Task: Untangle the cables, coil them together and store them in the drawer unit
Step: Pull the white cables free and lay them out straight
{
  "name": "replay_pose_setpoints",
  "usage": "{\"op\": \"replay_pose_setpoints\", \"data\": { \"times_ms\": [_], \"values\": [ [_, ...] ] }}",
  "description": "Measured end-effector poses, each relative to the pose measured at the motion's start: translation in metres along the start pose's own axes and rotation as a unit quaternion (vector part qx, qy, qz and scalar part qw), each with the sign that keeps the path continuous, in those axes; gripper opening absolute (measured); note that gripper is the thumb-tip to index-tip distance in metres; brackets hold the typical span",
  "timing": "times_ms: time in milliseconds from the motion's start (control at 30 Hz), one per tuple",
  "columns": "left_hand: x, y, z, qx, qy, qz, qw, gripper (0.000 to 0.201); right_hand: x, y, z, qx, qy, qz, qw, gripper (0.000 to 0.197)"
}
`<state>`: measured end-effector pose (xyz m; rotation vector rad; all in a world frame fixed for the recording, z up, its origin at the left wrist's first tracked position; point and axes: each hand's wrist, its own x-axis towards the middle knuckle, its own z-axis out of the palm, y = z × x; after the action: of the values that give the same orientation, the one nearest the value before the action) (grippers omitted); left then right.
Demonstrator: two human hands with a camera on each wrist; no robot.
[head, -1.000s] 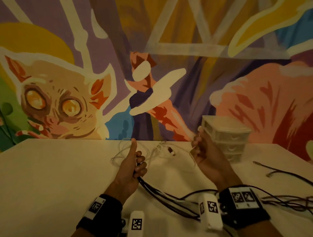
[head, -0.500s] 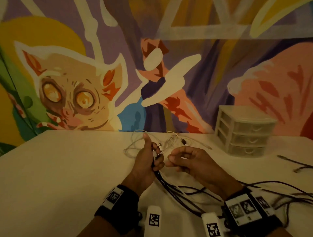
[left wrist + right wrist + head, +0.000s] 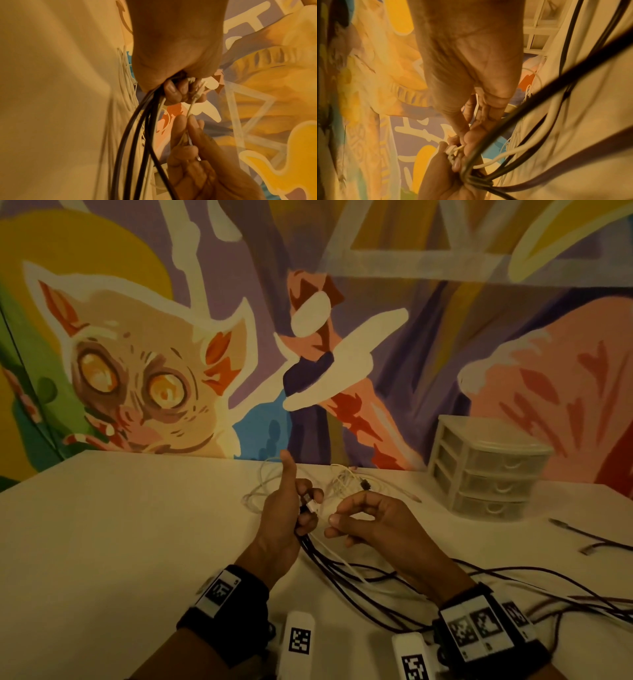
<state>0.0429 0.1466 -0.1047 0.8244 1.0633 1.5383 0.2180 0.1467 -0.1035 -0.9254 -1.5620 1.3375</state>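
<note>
My left hand (image 3: pixel 301 508) is fisted round a bundle of dark cables (image 3: pixel 346 580) and white cable ends, thumb pointing up, above the table's middle. A white plug (image 3: pixel 312 505) sticks out between its fingers. In the left wrist view the dark cables (image 3: pixel 137 142) hang from the fist. My right hand (image 3: pixel 346 518) sits just right of it and pinches a thin white cable (image 3: pixel 191 106) between thumb and fingertips. A loose tangle of white cables (image 3: pixel 339 481) lies on the table behind both hands. The drawer unit (image 3: pixel 486 467), translucent with three shut drawers, stands at the back right.
Dark cables (image 3: pixel 548 587) trail across the white table (image 3: pixel 120 542) to the right edge. Another dark cable end (image 3: pixel 582 539) lies right of the drawer unit. A painted mural wall (image 3: pixel 171 354) rises right behind the table.
My right hand has come down and left from beside the drawer unit to meet my left hand, now pinching the white cable. The left hand keeps its hold on the bundle.
</note>
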Motion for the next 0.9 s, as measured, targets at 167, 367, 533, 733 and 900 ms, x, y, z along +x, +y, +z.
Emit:
{"op": "replay_pose_setpoints", "data": {
  "times_ms": [167, 367, 533, 733, 900],
  "values": [
    [-0.002, -0.001, 0.005, 0.009, -0.037, 0.036, 0.999, 0.070, 0.001, 0.000, -0.001, 0.022, 0.017, -0.011, 1.000, 0.027],
    [-0.004, -0.002, 0.006, 0.076, 0.025, 0.070, 0.994, 0.057, 0.000, -0.003, -0.003, -0.046, -0.037, 0.013, 0.998, 0.032],
    [0.000, 0.014, -0.002, -0.043, 0.017, 0.054, 0.997, 0.055, -0.002, 0.004, -0.023, -0.285, -0.098, 0.108, 0.947, 0.032],
    [0.007, 0.022, -0.015, -0.125, 0.020, 0.046, 0.991, 0.059, 0.009, -0.003, -0.064, -0.256, 0.054, 0.071, 0.963, 0.027],
    [0.013, 0.018, -0.017, -0.163, 0.025, 0.043, 0.985, 0.062, 0.006, -0.011, -0.081, -0.251, 0.133, 0.047, 0.958, 0.022]
  ]
}}
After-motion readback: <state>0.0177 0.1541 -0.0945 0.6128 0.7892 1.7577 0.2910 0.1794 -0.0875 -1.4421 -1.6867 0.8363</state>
